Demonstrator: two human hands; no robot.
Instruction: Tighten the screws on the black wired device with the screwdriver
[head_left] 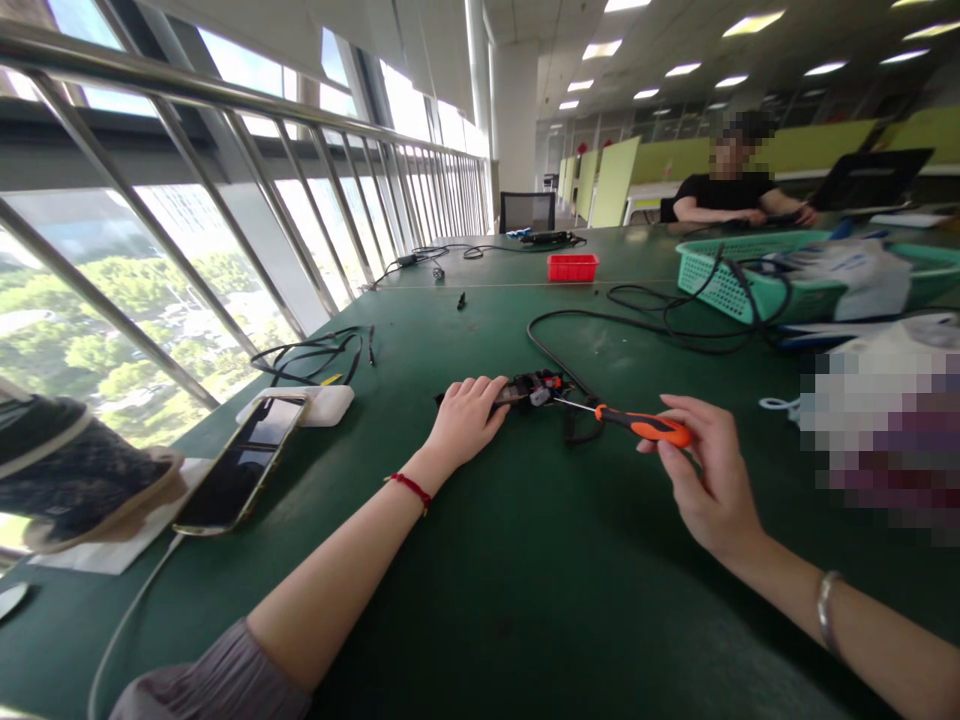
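Observation:
My left hand (472,415) is closed over a dark device (534,388) with exposed inner parts, pressing it against the green table (480,600). A black cable runs from the device's right side; its exact kind is unclear. Between the fingertips and thumb of my right hand (709,470) is the handle of an orange and black screwdriver (645,425). The screwdriver lies nearly level, its thin shaft pointing left. Its tip reaches the device's right end, though whether it sits in a screw is too small to see.
A phone (240,465) leans on a white block at left, near a cap (82,470) and coiled cable (315,355). Farther back stand a red tray (572,267) and a teal basket (720,285) with bags and cables. A person (727,185) sits across the table.

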